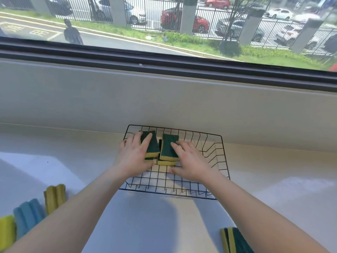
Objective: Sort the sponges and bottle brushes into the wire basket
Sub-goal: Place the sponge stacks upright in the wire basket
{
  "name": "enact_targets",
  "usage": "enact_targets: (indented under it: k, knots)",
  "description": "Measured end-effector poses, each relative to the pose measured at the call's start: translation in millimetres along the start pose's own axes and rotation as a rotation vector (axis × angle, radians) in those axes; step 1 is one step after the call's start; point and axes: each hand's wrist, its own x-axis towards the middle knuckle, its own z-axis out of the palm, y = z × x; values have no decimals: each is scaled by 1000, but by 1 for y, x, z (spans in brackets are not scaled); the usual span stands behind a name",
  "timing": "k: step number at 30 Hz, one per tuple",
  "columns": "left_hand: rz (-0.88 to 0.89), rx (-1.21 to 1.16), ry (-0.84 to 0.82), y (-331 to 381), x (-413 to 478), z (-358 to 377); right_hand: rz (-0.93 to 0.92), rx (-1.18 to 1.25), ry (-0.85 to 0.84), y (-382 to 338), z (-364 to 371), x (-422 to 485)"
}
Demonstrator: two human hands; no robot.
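A black wire basket stands on the white counter against the wall. Inside it lie two short stacks of yellow sponges with green scouring tops. My left hand rests on the left stack, fingers spread over its top and side. My right hand lies on the right stack, fingertips on the green top, thumb low on the basket floor. At the near left lie ridged sponges: an olive-yellow one, a blue one and a yellow one. No bottle brush is in view.
More green-and-yellow sponges stand on edge at the bottom right. The white counter runs left and right of the basket. Behind it rises a pale wall up to a dark window frame; a street with a person shows outside.
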Motion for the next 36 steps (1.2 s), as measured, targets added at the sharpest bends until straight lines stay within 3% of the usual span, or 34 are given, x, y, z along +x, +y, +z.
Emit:
enact_targets:
  k: [10,17,21,25,29,36]
  knots:
    - [89,-151,41,68,-81,-21,234,177,122,14,-19,-123]
    - [136,-282,-24,130,-135,-15,435,228,183,32,-18,-214]
    - [97,-474,-162,170,-170,2,705,358,196,42,-8,-258]
    - [-71,-766,-398,211,-190,18,885,727,87,43,7,-287]
    - [-206,-925,-634,241,-195,29,931,943,8,39,23,-296]
    - [-241,-1150,-634,256,-199,30,893,1151,101,29,35,-298]
